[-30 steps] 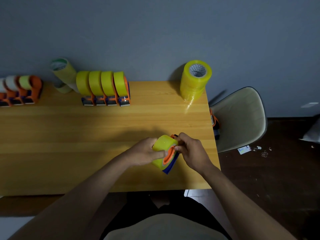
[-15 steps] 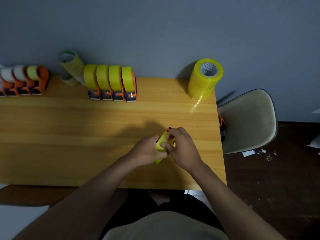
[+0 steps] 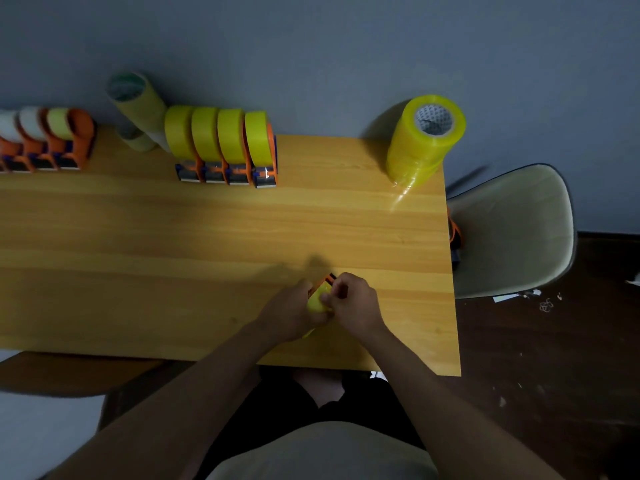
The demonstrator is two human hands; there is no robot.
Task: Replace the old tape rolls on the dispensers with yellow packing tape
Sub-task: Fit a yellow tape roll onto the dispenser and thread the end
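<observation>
We see both hands at the table's (image 3: pixel 207 237) five o'clock: left hand (image 3: pixel 291 315) curls its grip round the yellow-taped dispenser (image 3: pixel 318 299), right hand (image 3: pixel 353 303) pinches its top.

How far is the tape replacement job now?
Done: four orange dispensers with yellow rolls stand in a row at the back. In hand: the left hand and right hand grip a fifth yellow-loaded dispenser. Left: the orange dispensers with pale rolls at far left.
</observation>
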